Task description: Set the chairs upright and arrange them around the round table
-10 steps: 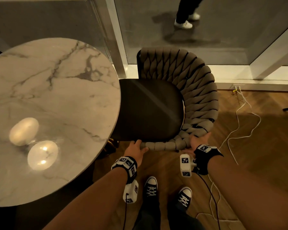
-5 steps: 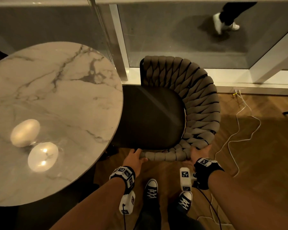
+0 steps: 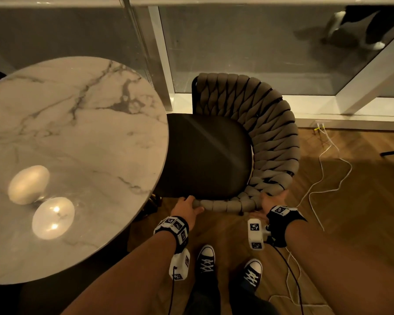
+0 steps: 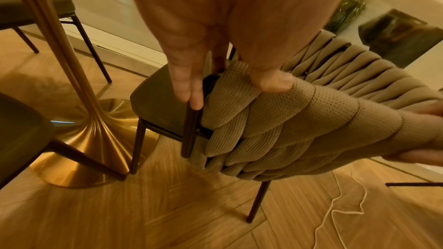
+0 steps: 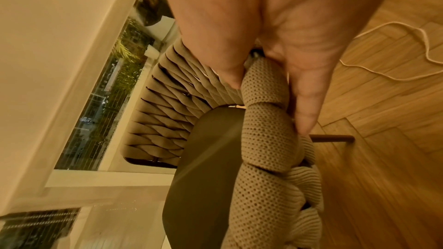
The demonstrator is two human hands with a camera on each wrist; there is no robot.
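Revealing gold table base (image 4: 79,150) under chair (image 4: 287,124).

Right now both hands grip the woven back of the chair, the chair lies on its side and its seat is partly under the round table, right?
One thing is off: the chair stands upright on its legs, as the left wrist view shows. The left hand and right hand do grip its woven back, and the seat sits partly under the round table.
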